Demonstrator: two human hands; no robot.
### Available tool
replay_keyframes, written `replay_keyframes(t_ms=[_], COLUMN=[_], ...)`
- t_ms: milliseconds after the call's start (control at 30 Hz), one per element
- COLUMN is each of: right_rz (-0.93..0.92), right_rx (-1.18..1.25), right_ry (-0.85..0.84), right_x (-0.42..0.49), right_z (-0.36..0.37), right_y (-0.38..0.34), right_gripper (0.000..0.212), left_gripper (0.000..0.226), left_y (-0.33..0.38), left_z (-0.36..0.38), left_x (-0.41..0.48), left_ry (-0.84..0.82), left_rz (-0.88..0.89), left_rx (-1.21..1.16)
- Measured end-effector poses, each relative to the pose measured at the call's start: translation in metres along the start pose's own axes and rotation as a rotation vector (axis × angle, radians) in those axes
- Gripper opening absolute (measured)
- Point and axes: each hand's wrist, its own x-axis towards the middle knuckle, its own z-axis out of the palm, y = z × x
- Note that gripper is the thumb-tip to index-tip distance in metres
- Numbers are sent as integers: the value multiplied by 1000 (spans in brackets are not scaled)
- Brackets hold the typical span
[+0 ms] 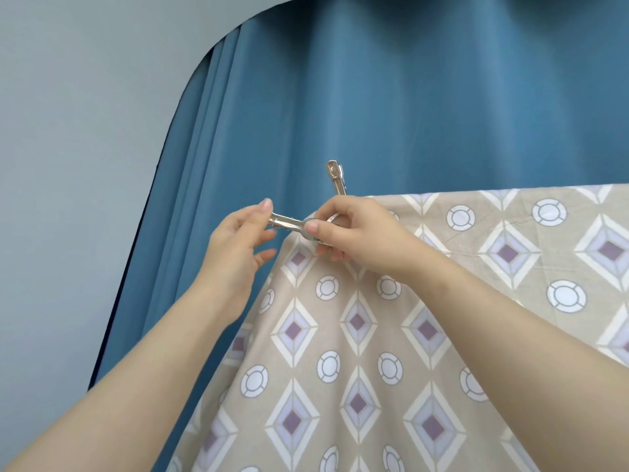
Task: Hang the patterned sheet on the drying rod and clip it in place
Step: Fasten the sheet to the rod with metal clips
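Two hands are meeting at the top left corner of the patterned sheet (408, 335); the left hand (238, 243) is pinching the handle end of a metal clip (287, 224) between thumb and forefinger, its other fingers hanging loosely curled; the right hand (360, 240) is pinching the same clip nearer its mouth, fingers curled over the cloth's folded edge. Behind the right hand a second metal arm (336, 178) is sticking upward; whether it is another clip or this clip's other handle, I cannot tell. The sheet is lying draped over the drying rod, which is hidden beneath it, and is falling towards the viewer; a blue curtain (374, 97) and a pale wall (85, 131) are standing behind.

Clipping seems to be the step in hand; doing it well probably means squeezing the handles fully so the mouth is gaping wide, seating it over cloth and rod together rather than cloth alone, and holding the corner taut while releasing; a shallow bite is risking the corner slipping.
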Motion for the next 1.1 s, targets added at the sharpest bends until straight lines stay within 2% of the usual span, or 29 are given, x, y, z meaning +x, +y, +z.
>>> replay_keyframes(t_ms=[133,233,333,467,600,733,867,1100], right_rz=[-9,-4,8,15,0,38,65,107], right_rx=[83,110,129,24,-124,-334,-433,-370], right_ry=[-44,-19,9,-58,44,143,210,229], right_x=[-2,1,3,1,1,5,8,7], right_z=[0,4,7,16,23,24,28,32], right_y=[4,7,7,6,4,3,3,-3], right_gripper=[9,7,9,10,23,21,21,18], left_gripper=[48,60,46,35,19,17,14,12], left_y=[9,11,10,5,-3,-8,-12,-22], left_z=[-9,-13,-16,-25,-36,-46,-56,-57], left_x=[3,-1,-4,-5,-7,-8,-9,-10], left_ry=[-82,-172,-155,-99,14,126,188,121], left_rz=[-175,-173,-117,-102,-68,-16,49,-36], left_rx=[-42,-38,-12,-30,25,59,150,174])
